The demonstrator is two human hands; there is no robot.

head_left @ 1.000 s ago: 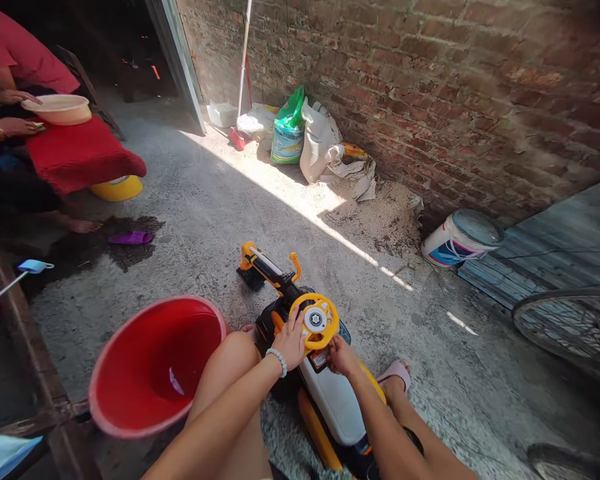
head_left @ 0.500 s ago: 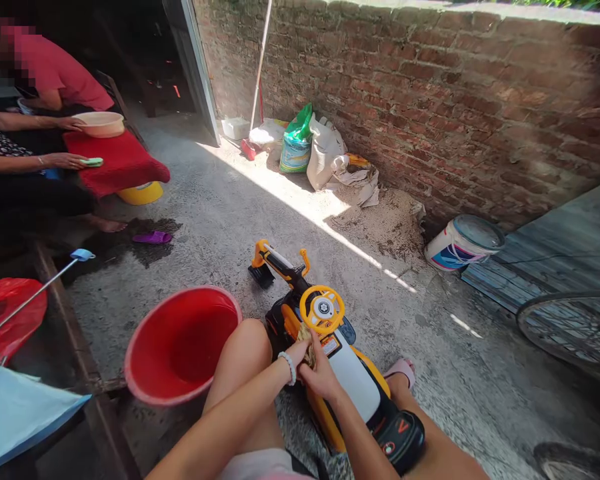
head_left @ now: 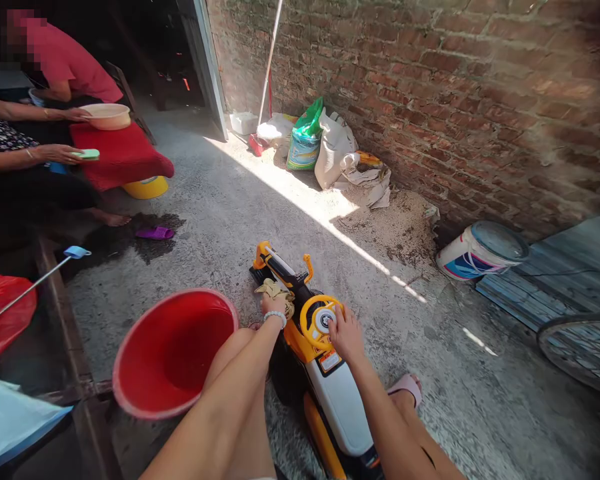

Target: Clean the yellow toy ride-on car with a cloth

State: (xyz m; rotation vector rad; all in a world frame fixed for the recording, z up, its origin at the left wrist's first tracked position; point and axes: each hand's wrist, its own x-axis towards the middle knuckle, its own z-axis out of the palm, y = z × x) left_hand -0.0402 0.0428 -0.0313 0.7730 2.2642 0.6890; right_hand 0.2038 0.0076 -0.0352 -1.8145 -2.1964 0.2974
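A yellow, black and white toy ride-on digger [head_left: 337, 393] lies on the concrete between my legs. My left hand [head_left: 273, 304] is closed on a beige cloth [head_left: 276, 291] and presses it on the digger's body at the base of its black and yellow arm [head_left: 275, 263]. My right hand [head_left: 346, 332] grips the rim of the yellow steering wheel [head_left: 318, 320]. A red bucket [head_left: 173, 350] with a little water stands just left of my left knee.
Two people sit at the far left by a red cloth-covered stool [head_left: 120, 157] with a beige bowl [head_left: 106, 115]. Sacks [head_left: 330, 143], a broom and a tipped paint bucket [head_left: 480, 250] line the brick wall. A bicycle wheel [head_left: 580, 347] is at right.
My left hand moved forward with the cloth from under the steering wheel to the base of the digger's arm. My right hand shifted onto the wheel's rim. The view tilted slightly.
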